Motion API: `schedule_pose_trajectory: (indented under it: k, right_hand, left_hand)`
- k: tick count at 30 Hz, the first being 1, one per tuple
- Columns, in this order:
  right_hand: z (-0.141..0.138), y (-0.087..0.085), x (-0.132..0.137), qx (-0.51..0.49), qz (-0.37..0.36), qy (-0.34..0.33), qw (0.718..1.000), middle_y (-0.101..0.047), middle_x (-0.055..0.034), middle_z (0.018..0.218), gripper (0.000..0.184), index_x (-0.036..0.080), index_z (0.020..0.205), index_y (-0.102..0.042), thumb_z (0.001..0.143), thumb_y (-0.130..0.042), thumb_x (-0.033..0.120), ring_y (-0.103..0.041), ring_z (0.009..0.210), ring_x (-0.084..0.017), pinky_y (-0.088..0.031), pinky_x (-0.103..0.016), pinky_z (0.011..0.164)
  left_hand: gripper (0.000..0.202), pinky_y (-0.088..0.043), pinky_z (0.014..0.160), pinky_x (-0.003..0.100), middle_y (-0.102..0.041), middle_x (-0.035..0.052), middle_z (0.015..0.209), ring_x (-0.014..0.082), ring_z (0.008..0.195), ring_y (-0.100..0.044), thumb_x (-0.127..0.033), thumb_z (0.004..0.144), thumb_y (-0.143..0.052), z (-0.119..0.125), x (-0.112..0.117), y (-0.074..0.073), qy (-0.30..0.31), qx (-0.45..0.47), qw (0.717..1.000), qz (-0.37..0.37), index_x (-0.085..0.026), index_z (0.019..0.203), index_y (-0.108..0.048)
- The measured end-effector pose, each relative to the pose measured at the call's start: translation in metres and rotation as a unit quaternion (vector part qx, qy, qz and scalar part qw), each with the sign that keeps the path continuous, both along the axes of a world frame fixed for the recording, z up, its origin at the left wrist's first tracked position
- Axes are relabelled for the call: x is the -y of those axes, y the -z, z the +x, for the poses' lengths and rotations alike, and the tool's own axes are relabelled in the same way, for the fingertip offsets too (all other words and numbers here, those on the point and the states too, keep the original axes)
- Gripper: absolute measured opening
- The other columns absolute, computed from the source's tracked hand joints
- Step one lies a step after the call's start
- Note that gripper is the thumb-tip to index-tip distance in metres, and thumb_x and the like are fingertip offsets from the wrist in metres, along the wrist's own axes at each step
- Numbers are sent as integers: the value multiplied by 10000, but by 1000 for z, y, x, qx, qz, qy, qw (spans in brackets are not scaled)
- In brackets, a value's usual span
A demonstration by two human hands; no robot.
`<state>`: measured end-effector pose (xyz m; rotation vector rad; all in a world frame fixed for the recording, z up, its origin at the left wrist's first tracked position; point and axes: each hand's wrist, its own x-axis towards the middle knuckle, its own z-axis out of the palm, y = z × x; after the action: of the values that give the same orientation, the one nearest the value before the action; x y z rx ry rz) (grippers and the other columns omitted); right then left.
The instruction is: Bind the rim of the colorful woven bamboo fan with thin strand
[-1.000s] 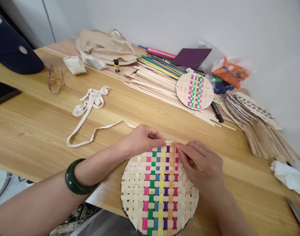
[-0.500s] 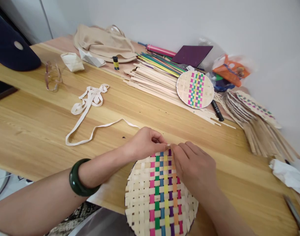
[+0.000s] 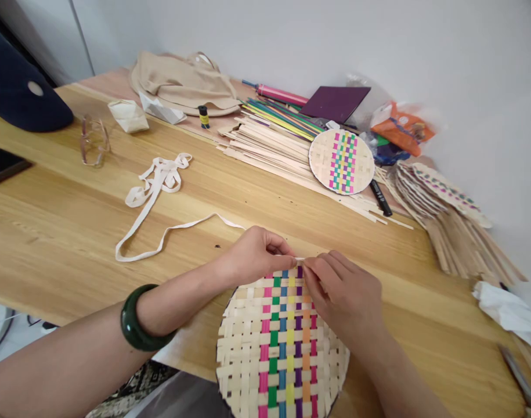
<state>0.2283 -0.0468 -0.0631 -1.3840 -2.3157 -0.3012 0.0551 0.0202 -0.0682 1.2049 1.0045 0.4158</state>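
A round woven bamboo disc (image 3: 243, 348) with pink, green, blue, yellow, purple and orange strips is held tilted at the table's near edge. At its top rim, my left hand (image 3: 260, 252) pinches a narrow white fabric tape (image 3: 165, 232) against the edge. My right hand (image 3: 346, 290) pinches the same rim just to the right, thumb and forefinger close to the left fingertips. The tape trails leftward from under my left hand to a loose heap on the wooden table. Fingertips hide most of the tape at the rim.
A smaller woven disc (image 3: 341, 161) rests on bamboo strips (image 3: 269, 154) at the back. Around them are a black marker (image 3: 380, 198), thread spool (image 3: 203, 117), glasses (image 3: 93, 142), beige bag (image 3: 182, 81) and orange plastic packet (image 3: 402, 128). Fan-like woven pieces (image 3: 448, 220) and scissors (image 3: 520, 377) lie right.
The woven disc has shifted slightly left and tilted a little. Both hands keep their pinch at the rim, nearly still. The view has moved slightly.
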Motion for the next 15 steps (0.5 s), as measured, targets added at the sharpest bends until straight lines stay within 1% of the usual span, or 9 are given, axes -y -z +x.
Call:
schedule_pose_trajectory:
  k: [2, 4, 6, 7, 8, 10, 12, 14, 15]
  right_hand:
    - [2, 1, -1, -37, -30, 28, 998, -630, 2, 670, 94, 176, 914, -641, 902, -548, 180, -570, 609, -124, -375, -256, 517]
    - [8, -2, 0, -125, -90, 46, 987, -642, 0, 713, 204, 195, 1082, -636, 890, -571, 215, -567, 593, -119, -411, -241, 511]
    - [19, -9, 0, -241, -170, 34, 955, -649, -4, 746, 267, 226, 1136, -632, 872, -595, 225, -580, 606, -120, -451, -232, 517]
    - [26, -12, 0, -296, -204, 22, 933, -651, -5, 748, 251, 237, 1113, -646, 867, -604, 222, -592, 618, -124, -465, -233, 523]
    - [33, -15, 0, -348, -222, 15, 911, -654, -5, 741, 219, 243, 1075, -663, 863, -611, 222, -598, 614, -126, -469, -235, 519]
    - [49, -21, -3, -445, -211, 6, 870, -649, 0, 709, 152, 254, 995, -686, 861, -619, 236, -565, 539, -115, -453, -245, 489]
    - [65, -25, -8, -527, -178, -14, 831, -593, 14, 618, 108, 279, 934, -695, 858, -618, 275, -514, 497, -118, -417, -256, 458]
    - [79, -30, -12, -581, -153, -40, 798, -447, 28, 502, 97, 309, 898, -695, 854, -608, 312, -506, 536, -154, -365, -261, 436]
    - [85, -33, -13, -596, -144, -47, 789, -356, 30, 472, 105, 321, 893, -693, 858, -593, 319, -510, 570, -176, -332, -259, 425]
  left_hand:
    - [84, -436, 539, 188, -689, 3, 646, 101, 576, -588, -225, 694, -692, 0, -1, 1, -4, 1, 1000, -11, -144, 676, -705]
    - [104, -444, 544, 193, -701, 9, 669, 105, 581, -595, -250, 691, -701, -2, -3, 1, -10, 2, 1000, -21, -148, 703, -716]
    - [124, -451, 543, 197, -710, 16, 687, 110, 584, -601, -267, 689, -707, -5, -6, 1, -17, 0, 1000, -26, -150, 725, -725]
    - [126, -455, 543, 198, -711, 18, 690, 112, 585, -605, -269, 687, -710, -6, -7, 1, -20, -2, 999, -28, -150, 726, -726]
    - [124, -461, 546, 200, -712, 19, 693, 114, 587, -608, -268, 686, -712, -8, -9, 1, -23, -2, 999, -29, -151, 725, -726]
    - [118, -472, 548, 201, -710, 18, 688, 114, 582, -609, -264, 681, -718, -10, -12, 0, -28, -6, 999, -30, -152, 716, -724]
    - [118, -476, 547, 198, -710, 17, 687, 111, 579, -606, -266, 682, -723, -13, -15, -2, -31, -12, 999, -29, -153, 712, -722]
    - [124, -473, 540, 193, -710, 16, 688, 107, 576, -603, -274, 683, -725, -14, -17, -3, -35, -19, 999, -26, -153, 713, -721]
    - [127, -473, 539, 191, -711, 15, 692, 107, 579, -604, -276, 683, -725, -15, -18, -3, -37, -23, 999, -26, -155, 718, -721]
